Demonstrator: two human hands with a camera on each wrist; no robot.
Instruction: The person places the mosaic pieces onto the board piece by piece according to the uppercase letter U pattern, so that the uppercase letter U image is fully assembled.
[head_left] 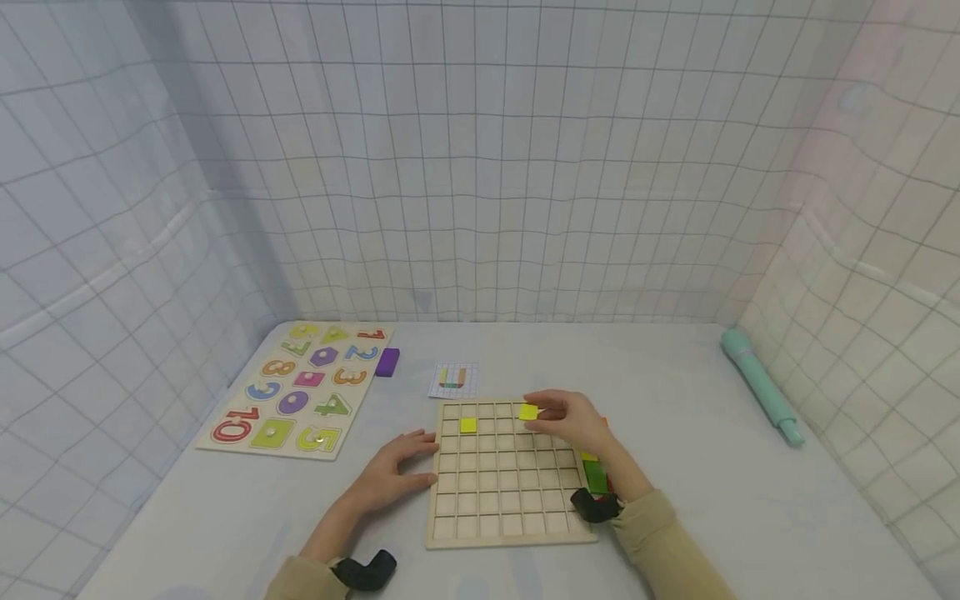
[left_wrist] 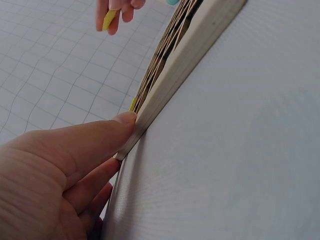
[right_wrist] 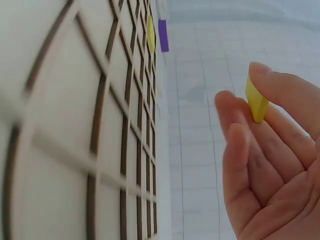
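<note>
A square wooden grid board [head_left: 512, 542] lies on the table with a yellow tile [head_left: 468, 426] in one upper-left cell. Between thumb and fingers, my right hand [head_left: 573, 421] pinches another yellow tile [right_wrist: 257, 102], held above the upper-right part of the grid. My left hand [head_left: 386, 477] rests at the board's left side; in the left wrist view its thumb [left_wrist: 107, 135] touches the wooden edge and the fingers lie fairly straight. Partly hidden behind my right forearm, green, yellow, orange and red pieces [head_left: 596, 477] lie along the board's right edge.
Beyond the board is a small card [head_left: 453, 380] with a coloured U-like pattern. A number-and-shape puzzle board [head_left: 281, 400] lies at the left, beside a purple block [head_left: 387, 362]. To the far right lies a teal stick-like object [head_left: 761, 385]. Grid-patterned cloth walls [head_left: 480, 167] surround the table.
</note>
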